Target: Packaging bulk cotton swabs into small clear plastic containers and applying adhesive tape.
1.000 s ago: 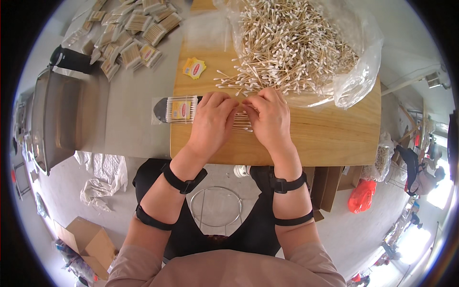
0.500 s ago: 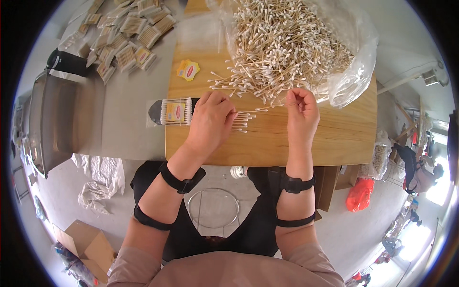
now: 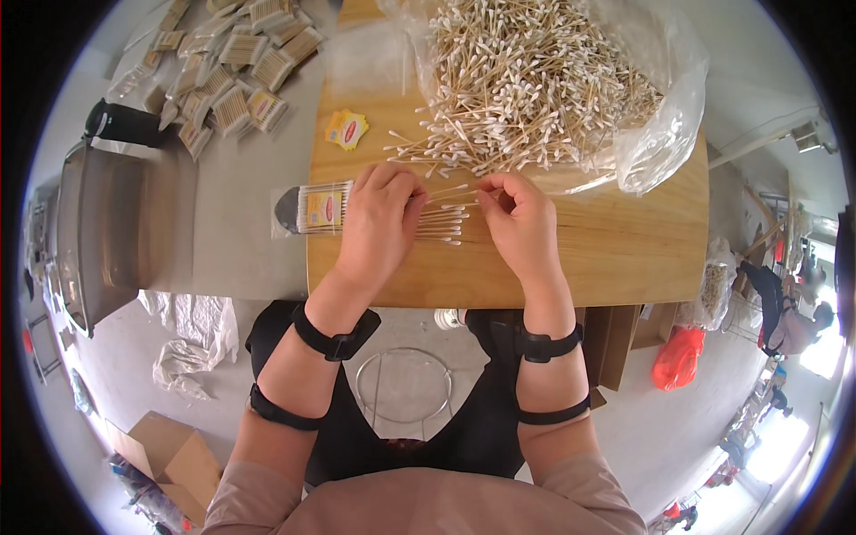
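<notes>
My left hand (image 3: 379, 214) is closed, its thumb and fingertips pinched around the ends of cotton swabs. A row of cotton swabs (image 3: 441, 226) sticks out to the right from under it, white tips outward. My right hand (image 3: 524, 221) pinches a single cotton swab (image 3: 459, 195) that reaches left toward the left hand. Just left of the left hand lies a pack of swabs (image 3: 323, 209) with a yellow label, on a dark round-ended piece (image 3: 287, 210). The left hand hides the pack's right end. Beyond both hands rises a large heap of loose cotton swabs (image 3: 535, 89).
Clear plastic bag (image 3: 664, 125) surrounds the heap on the wooden table (image 3: 615, 259). Yellow label cards (image 3: 346, 129) lie at its left. Finished-looking swab packs (image 3: 232, 109) pile up on the grey table (image 3: 241, 205), beside a clear brown bin (image 3: 98, 223). A red bag (image 3: 678, 358) hangs low right.
My right hand has moved left, from beside the heap to the swab row, carrying a cotton swab. My left hand has shifted slightly left.
</notes>
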`<move>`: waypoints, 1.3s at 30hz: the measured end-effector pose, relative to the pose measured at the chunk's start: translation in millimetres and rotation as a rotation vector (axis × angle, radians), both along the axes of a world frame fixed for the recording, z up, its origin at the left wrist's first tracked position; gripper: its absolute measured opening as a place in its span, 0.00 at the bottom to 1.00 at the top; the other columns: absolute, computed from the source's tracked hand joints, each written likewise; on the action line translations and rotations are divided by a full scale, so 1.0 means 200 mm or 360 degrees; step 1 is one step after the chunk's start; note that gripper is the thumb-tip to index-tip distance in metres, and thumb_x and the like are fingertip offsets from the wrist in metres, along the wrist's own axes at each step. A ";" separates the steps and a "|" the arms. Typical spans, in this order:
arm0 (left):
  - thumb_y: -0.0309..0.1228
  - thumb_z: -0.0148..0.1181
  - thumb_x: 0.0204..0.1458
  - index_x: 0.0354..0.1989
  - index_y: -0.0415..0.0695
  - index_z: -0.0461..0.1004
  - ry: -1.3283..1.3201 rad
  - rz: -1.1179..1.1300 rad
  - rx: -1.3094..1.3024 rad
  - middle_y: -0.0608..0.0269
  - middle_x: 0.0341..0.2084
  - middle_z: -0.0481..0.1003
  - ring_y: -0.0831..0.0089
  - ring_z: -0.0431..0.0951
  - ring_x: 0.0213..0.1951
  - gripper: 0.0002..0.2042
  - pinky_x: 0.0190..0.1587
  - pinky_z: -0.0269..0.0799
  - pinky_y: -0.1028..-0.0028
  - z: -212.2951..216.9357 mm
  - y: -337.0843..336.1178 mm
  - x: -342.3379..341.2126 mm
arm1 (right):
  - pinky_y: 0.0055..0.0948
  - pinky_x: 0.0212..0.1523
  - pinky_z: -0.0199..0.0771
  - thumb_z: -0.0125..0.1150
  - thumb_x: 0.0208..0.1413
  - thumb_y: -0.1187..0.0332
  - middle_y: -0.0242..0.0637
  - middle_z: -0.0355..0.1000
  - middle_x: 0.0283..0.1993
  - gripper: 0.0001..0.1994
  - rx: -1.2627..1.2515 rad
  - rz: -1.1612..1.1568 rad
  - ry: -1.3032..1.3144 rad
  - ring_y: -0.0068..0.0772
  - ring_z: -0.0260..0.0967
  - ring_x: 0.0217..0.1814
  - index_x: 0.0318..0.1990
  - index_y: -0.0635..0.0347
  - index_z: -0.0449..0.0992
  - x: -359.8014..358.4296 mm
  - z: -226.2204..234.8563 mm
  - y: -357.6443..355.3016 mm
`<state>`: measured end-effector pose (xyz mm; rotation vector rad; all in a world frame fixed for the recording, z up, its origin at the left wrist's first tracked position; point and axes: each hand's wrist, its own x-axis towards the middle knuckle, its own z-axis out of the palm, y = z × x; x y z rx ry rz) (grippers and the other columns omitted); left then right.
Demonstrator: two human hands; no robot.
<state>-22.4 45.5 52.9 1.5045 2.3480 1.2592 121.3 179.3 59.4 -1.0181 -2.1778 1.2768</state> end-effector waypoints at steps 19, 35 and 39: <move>0.21 0.63 0.48 0.32 0.40 0.77 0.0126 0.0028 -0.0132 0.58 0.34 0.74 0.54 0.73 0.40 0.04 0.44 0.71 0.61 -0.03 0.01 0.00 | 0.40 0.41 0.72 0.63 0.49 0.78 0.37 0.72 0.35 0.04 0.0644 0.0184 -0.0329 0.45 0.70 0.42 0.32 0.58 0.78 0.08 -0.02 0.08; 0.20 0.64 0.46 0.32 0.40 0.78 0.0103 -0.0016 -0.0162 0.58 0.34 0.74 0.54 0.74 0.40 0.05 0.43 0.72 0.62 -0.03 -0.02 -0.01 | 0.41 0.39 0.74 0.61 0.49 0.80 0.40 0.74 0.34 0.05 0.0500 0.0315 -0.0114 0.49 0.72 0.39 0.34 0.62 0.78 -0.01 -0.02 -0.04; 0.20 0.63 0.47 0.32 0.40 0.78 0.0075 -0.0058 -0.0207 0.57 0.36 0.75 0.54 0.74 0.41 0.04 0.43 0.72 0.62 -0.02 -0.04 0.00 | 0.38 0.38 0.74 0.61 0.51 0.80 0.41 0.75 0.35 0.04 0.0357 0.0237 -0.0156 0.49 0.73 0.39 0.35 0.64 0.77 0.00 -0.01 -0.04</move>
